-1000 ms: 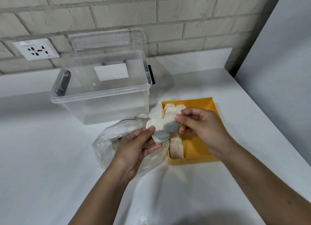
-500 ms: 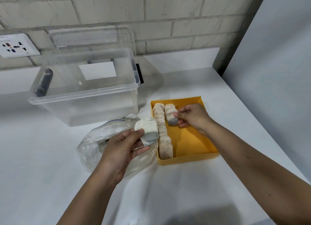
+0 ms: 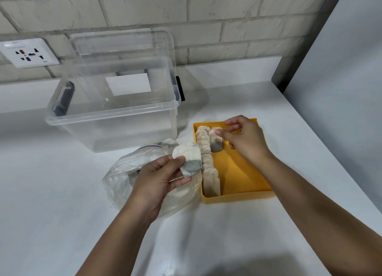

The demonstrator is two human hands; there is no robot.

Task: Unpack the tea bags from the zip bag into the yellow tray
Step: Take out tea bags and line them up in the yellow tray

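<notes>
The yellow tray (image 3: 237, 172) sits on the white table, with a row of several tea bags (image 3: 207, 164) along its left wall. One more tea bag (image 3: 216, 144) stands beside the far end of that row, and my right hand (image 3: 245, 140) pinches its top between thumb and fingers. My left hand (image 3: 159, 178) grips a small stack of tea bags (image 3: 189, 158) just left of the tray, above the zip bag. The crumpled clear zip bag (image 3: 124, 172) lies on the table under that hand, its contents mostly hidden.
A clear plastic storage box (image 3: 111, 114) stands behind the zip bag, its lid (image 3: 122, 42) leaning on the brick wall. A wall socket (image 3: 29, 52) is at the far left. A grey panel (image 3: 341, 89) borders the table on the right.
My right hand took one tea bag from the stack in my left hand, carried it right and stood it in the tray beside the row. My left hand stayed put.
</notes>
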